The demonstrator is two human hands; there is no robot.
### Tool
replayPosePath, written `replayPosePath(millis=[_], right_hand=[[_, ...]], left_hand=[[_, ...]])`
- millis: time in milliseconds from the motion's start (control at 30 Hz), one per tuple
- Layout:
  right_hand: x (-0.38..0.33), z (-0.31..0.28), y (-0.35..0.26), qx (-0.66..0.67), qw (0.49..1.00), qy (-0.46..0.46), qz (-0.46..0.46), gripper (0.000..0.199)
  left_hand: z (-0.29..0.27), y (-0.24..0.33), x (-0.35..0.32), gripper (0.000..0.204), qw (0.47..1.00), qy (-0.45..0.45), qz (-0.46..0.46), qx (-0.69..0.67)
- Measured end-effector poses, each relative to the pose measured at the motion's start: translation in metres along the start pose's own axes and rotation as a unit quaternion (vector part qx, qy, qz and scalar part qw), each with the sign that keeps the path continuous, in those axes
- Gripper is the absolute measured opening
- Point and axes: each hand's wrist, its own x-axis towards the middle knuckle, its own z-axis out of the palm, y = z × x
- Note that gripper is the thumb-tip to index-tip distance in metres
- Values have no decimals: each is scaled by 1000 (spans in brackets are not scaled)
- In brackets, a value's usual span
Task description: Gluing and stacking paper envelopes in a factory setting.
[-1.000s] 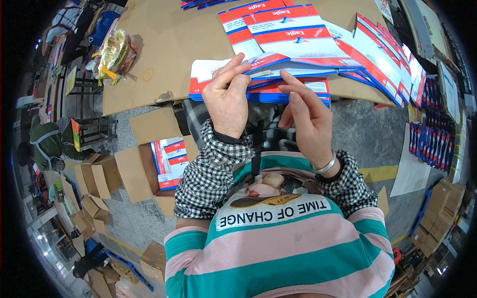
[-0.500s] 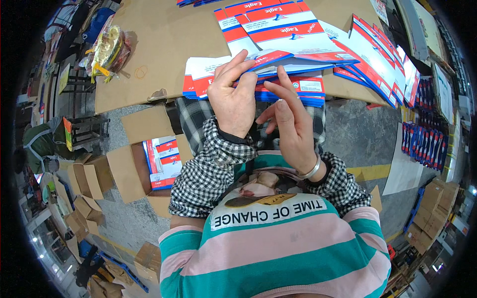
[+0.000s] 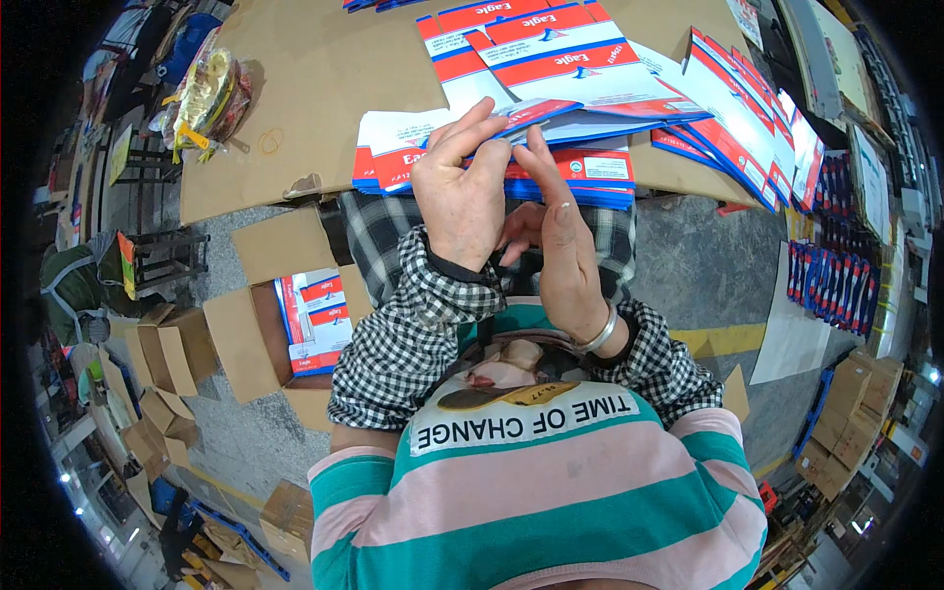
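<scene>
My left hand [image 3: 458, 192] is at the near edge of the table, its thumb and forefinger closed on a flat, folded red, white and blue carton [image 3: 536, 112]. Close beside it, my right hand [image 3: 565, 246] has its forefinger stretched up to the same carton's near edge; the other fingers are apart and partly bent. Beneath the held carton lies a stack of flat cartons [image 3: 600, 169], partly hidden by both hands. More printed flat cartons [image 3: 560, 54] overlap just beyond it.
Fanned flat cartons [image 3: 742, 118] cover the table's right side. A clear bag [image 3: 211, 98] and a rubber band [image 3: 269, 143] lie on the brown tabletop [image 3: 324, 79]. On the floor at left stands an open cardboard box [image 3: 241, 339] with packed cartons inside. Bundled cartons [image 3: 836, 285] stand at far right.
My right hand has shifted left toward my left hand, and its forefinger now meets the carton's edge. My left hand keeps its grip. The whole view has drifted slightly.
</scene>
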Motion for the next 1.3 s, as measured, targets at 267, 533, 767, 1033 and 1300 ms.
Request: replayPosePath(millis=[267,533,767,1033,1300], right_hand=[[14,-18,-9,263,964,40,-15,73],[32,-21,-22,269,958,91,-36,77],[30,-31,-18,315,945,88,13,81],[18,-57,-13,384,911,140,49,83],[-15,-121,42,290,871,394,56,75]], left_hand=[[-7,6,8,22,999,12,-28,-25],[-23,1,25,24,993,38,-90,-62],[-24,14,34,26,980,52,-125,-145],[-33,11,36,20,981,73,-120,-130],[-34,-8,41,22,990,33,-73,-112]])
